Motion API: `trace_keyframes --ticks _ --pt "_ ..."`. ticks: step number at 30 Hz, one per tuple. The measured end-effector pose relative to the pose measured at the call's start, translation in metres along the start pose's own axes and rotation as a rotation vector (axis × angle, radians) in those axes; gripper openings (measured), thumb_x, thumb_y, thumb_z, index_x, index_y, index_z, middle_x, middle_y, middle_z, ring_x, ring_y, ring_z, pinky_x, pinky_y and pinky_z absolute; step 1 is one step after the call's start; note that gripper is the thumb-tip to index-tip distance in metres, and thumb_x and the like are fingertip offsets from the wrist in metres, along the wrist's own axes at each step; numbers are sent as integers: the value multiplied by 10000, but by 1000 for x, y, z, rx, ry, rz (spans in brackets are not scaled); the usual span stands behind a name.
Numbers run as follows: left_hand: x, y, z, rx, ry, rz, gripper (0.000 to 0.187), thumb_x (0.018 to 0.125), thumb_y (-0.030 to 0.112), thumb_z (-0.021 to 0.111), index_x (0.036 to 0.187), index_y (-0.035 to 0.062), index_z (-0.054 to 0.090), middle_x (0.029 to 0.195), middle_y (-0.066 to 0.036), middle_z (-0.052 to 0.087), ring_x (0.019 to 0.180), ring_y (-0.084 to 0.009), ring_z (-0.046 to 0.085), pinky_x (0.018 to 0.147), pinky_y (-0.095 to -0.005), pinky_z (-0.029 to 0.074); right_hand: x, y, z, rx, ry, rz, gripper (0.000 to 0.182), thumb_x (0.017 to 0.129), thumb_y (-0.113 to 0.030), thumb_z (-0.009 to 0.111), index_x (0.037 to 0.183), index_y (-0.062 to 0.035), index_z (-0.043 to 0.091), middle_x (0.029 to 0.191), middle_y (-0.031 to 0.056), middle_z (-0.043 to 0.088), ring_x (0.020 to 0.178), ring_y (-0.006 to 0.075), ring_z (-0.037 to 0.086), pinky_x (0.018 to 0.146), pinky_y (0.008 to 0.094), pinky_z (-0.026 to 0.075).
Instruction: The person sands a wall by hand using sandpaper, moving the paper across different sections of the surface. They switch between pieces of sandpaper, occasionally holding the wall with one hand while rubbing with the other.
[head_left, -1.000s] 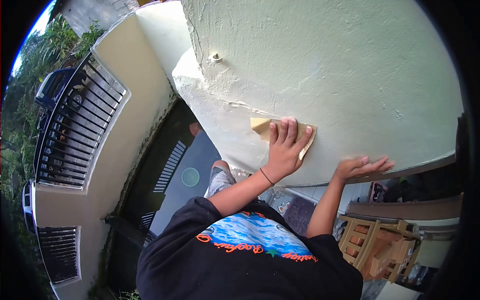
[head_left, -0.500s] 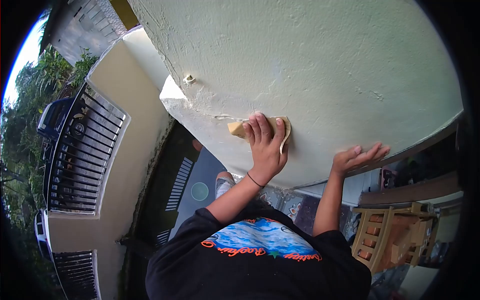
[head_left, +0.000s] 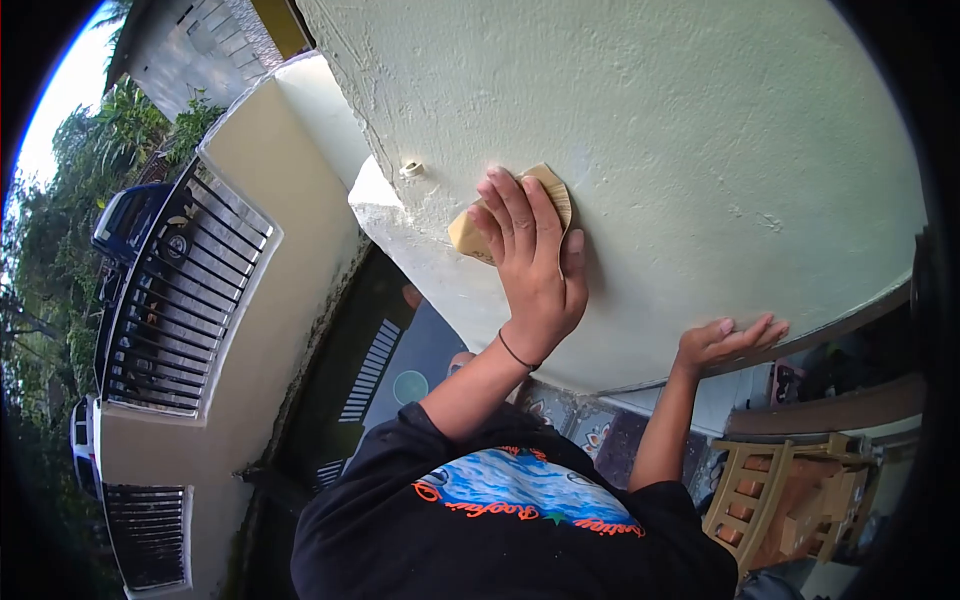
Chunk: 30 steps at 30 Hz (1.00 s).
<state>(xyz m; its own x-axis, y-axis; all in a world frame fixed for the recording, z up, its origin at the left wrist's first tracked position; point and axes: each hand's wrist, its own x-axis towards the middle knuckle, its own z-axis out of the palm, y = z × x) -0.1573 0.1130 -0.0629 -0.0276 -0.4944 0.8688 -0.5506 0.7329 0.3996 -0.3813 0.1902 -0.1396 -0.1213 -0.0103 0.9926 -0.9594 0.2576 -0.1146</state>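
My left hand (head_left: pixel 540 270) presses a folded, tan sheet of sandpaper (head_left: pixel 468 236) against the pale green wall (head_left: pixel 680 130). Its fingers lie along the sheet, with the thumb at the right side. Part of the sandpaper is hidden beneath the fingers, and its edges curl away from the wall. On the right, my right hand (head_left: pixel 730 342) rests near the wall's lower edge, fingers stretched out and holding nothing. Rough ridges and bumps mark the wall's surface around the left hand.
A short pipe stub (head_left: pixel 411 169) sticks out of the wall near its left corner. Black railings (head_left: pixel 190 300) stand beyond the cream parapet (head_left: pixel 265 200). Lower right, there is a wooden chair (head_left: pixel 750 490). A round green object (head_left: pixel 410 387) lies below.
My left hand has slid upward over the wall with the sandpaper. My right hand stays near the wall's lower edge, while the view has shifted slightly.
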Motion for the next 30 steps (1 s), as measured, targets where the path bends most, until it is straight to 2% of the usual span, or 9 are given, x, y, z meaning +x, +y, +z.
trace_keyframes --ticks 5,8,10,12,16,19,23,26,30 --pt "-8 10 9 -4 3 -45 640 898 114 436 1421 -78 121 1493 -283 -3 1390 -412 -63 1095 -493 -52 -2 0 0 -18 1 13 494 950 -229 287 1332 84 301 1443 277 209 1361 402 191 1096 521 146" --pt "-40 -19 3 126 25 -271 631 896 77 439 1438 -27 133 1492 -284 -34 1390 -414 -67 1082 -517 -65 -2 0 -3 -80 -19 -4 500 952 -239 282 1335 82 296 1438 277 222 1356 400 206 1093 521 158" --pt "-28 -30 -7 187 54 -266 592 923 117 408 1443 -5 152 1500 -264 -45 1395 -393 -76 1074 -522 -78 -1 -2 -1 -60 -7 4 501 953 -245 279 1333 81 298 1435 276 231 1352 400 218 1091 521 161" --pt "-10 -30 -12 141 128 -258 574 935 200 402 1448 46 195 1490 -289 -34 1381 -439 -81 1063 -554 -81 0 -2 -2 -58 -5 3 500 953 -246 283 1330 81 300 1437 274 228 1355 398 210 1092 525 157" --pt "5 8 5 -85 111 -148 567 934 162 354 1411 -85 169 1498 -270 15 1396 -397 -47 1091 -501 -60 0 -4 -1 -45 -16 -8 492 956 -240 278 1329 80 301 1437 272 224 1355 400 207 1091 522 165" --pt "-23 8 17 13 10 -21 581 912 142 383 1410 -81 183 1491 -281 42 1398 -398 -16 1102 -496 -40 1 -3 -2 -64 -10 -18 477 966 -223 262 1332 82 298 1437 268 220 1351 399 215 1084 500 209" --pt "9 -7 1 -6 148 -169 619 882 114 429 1415 -75 177 1493 -274 62 1400 -393 -5 1103 -497 -38 0 -6 -4 -66 -22 -11 481 973 -232 262 1334 84 297 1438 267 216 1346 398 221 1079 500 224" --pt "3 3 10 -38 169 -150 625 878 119 439 1415 -72 183 1492 -274 74 1400 -392 4 1100 -507 -41 -2 -4 -1 -38 -8 7 486 975 -239 263 1338 82 292 1443 265 207 1349 396 216 1081 496 221" --pt "-55 -21 20 114 -24 -45 635 859 121 472 1421 -33 219 1493 -267 84 1399 -397 16 1101 -518 -17 0 -2 -2 -49 -18 -26 492 977 -246 263 1345 80 284 1448 264 196 1354 396 204 1085 499 209"
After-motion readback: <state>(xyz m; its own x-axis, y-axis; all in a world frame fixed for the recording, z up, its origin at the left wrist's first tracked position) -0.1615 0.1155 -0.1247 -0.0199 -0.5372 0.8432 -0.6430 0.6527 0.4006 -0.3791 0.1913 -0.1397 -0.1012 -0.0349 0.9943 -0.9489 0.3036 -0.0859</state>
